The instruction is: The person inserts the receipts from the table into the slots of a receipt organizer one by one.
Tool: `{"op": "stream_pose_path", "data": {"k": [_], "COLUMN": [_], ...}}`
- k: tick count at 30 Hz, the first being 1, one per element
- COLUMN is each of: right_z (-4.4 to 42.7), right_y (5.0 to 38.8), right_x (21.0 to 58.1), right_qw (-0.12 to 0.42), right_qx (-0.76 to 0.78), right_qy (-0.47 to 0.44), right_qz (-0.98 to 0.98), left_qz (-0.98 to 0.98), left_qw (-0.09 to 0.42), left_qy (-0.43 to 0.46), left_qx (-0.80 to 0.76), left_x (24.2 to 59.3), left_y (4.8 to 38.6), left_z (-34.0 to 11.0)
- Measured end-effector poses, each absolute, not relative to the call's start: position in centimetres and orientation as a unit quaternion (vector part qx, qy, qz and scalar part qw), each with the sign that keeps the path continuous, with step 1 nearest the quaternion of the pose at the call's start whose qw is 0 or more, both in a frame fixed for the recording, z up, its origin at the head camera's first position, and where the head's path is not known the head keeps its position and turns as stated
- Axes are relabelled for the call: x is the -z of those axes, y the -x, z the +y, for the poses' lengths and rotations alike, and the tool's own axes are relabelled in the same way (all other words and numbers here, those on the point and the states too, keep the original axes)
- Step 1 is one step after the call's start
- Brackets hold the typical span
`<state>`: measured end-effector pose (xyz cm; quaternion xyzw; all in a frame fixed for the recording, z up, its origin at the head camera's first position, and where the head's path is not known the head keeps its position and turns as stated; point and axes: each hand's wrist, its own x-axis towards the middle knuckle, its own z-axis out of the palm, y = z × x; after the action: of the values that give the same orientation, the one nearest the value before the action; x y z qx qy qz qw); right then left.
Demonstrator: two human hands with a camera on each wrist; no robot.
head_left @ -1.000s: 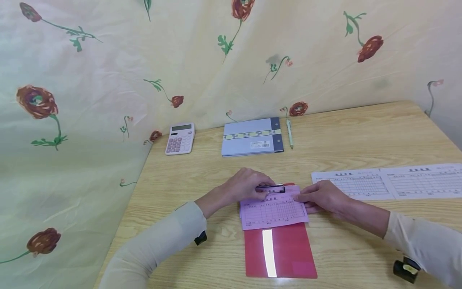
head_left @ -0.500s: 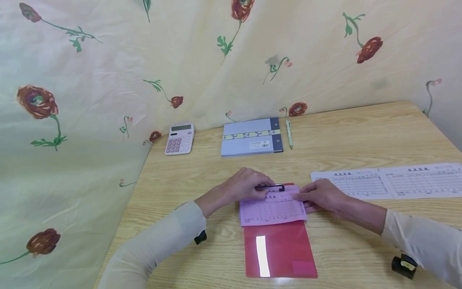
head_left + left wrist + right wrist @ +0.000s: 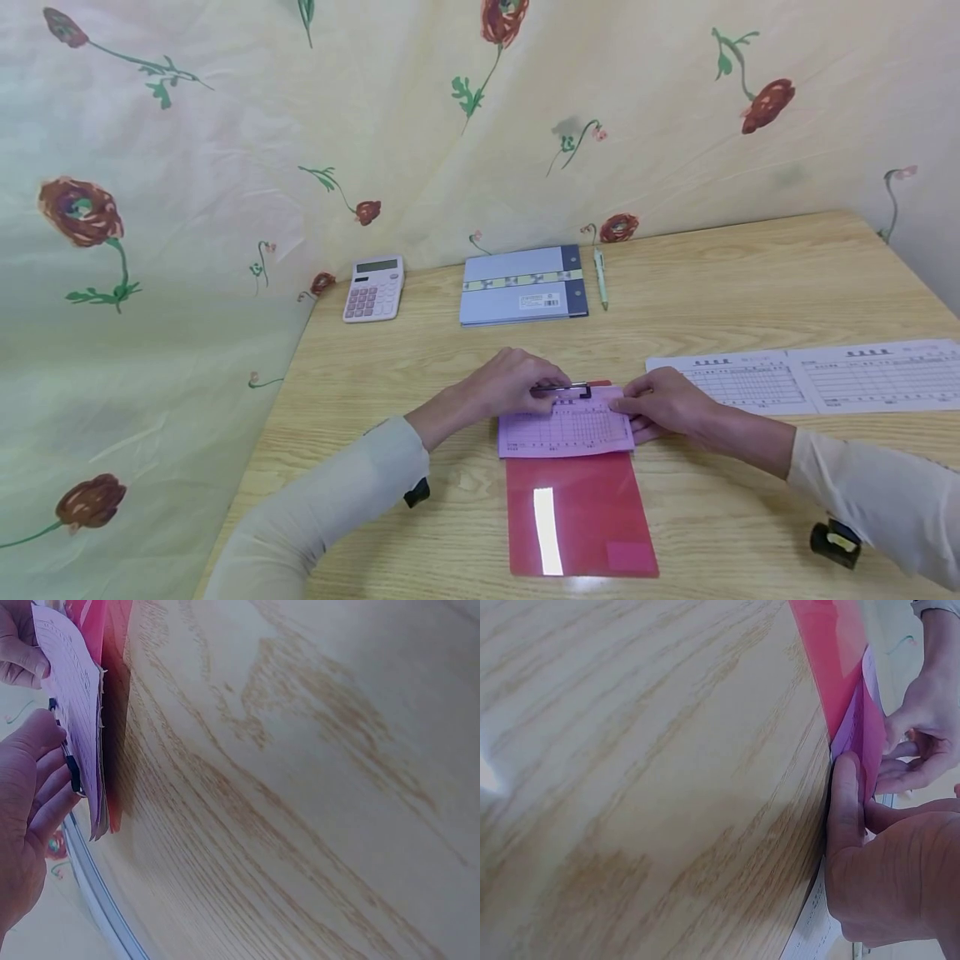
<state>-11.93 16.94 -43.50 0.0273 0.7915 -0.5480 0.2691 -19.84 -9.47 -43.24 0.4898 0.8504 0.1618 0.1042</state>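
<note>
A red clipboard (image 3: pixel 592 508) lies on the wooden table in front of the person. Across its upper half is a pink printed form (image 3: pixel 562 433), which appears to lie on other sheets. At the top, the left hand (image 3: pixel 519 383) grips the dark clip (image 3: pixel 561 387) between thumb and fingers. The right hand (image 3: pixel 671 404) pinches the form's upper right edge, with its thumb on top and fingers below. In the right wrist view, the purple-pink sheet (image 3: pixel 871 754) bends up between thumb and fingers. The left wrist view shows the paper stack edge-on beside the clip.
Two joined white printed forms (image 3: pixel 806 379) lie to the right, partly behind the right hand. Along the back stand a pink calculator (image 3: pixel 373 289), a blue-grey binder (image 3: pixel 521 304) and a pale green pen (image 3: pixel 602 279). A flowered cloth (image 3: pixel 420 125) hangs behind the table.
The pink form has slid upward toward the clip, baring more of the red clipboard below. The right hand has shifted slightly up with it. The left hand keeps its place at the clip.
</note>
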Motion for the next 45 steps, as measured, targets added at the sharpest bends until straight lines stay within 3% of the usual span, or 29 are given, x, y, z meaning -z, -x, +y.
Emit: {"op": "stream_pose_path", "data": {"k": [45], "right_z": [16.55], "right_y": [12.33], "right_x": [43.68], "right_qw": [0.268], "right_qx": [0.544], "right_qy": [0.008], "right_qz": [0.795], "left_qz": [0.862], "left_qw": [0.096], "left_qy": [-0.478], "left_qx": [-0.141], "left_x": [43.48], "left_y": [19.47], "left_z": [-9.2]}}
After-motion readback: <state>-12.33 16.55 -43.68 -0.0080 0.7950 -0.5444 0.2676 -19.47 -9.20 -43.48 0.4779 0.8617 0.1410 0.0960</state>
